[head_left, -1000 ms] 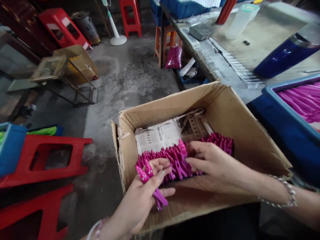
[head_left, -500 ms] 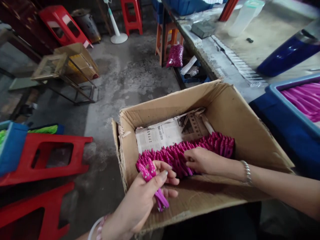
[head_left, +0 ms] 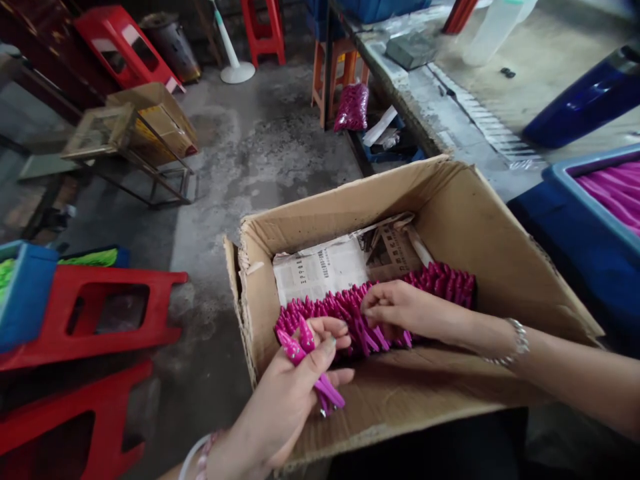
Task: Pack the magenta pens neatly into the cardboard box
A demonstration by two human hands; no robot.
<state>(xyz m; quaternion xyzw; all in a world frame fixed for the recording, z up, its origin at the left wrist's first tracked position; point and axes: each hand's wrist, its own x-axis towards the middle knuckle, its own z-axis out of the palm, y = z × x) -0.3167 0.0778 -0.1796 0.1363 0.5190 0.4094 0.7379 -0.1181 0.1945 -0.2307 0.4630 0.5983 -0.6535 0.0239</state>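
Observation:
An open cardboard box [head_left: 505, 267] lined with newspaper [head_left: 320, 270] sits in front of me. A packed row of magenta plastic clips [head_left: 440, 280] runs across its near side. My left hand [head_left: 290, 400] is closed round a small bunch of the same magenta clips [head_left: 325, 390] at the row's left end. My right hand [head_left: 400, 310] rests on the middle of the row, fingers pinched together on the clips there. A bracelet circles each wrist.
A blue tray [head_left: 565, 173] of pink parts lies at right on a grey workbench [head_left: 450, 113]. Red plastic stools [head_left: 100, 313] stand at left on the concrete floor. A bag of magenta clips [head_left: 353, 107] sits under the bench. A wire-frame stand [head_left: 115, 143] is at back left.
My right hand has slid a little left along the row and pinched in. The left hand keeps its bunch almost in the same place.

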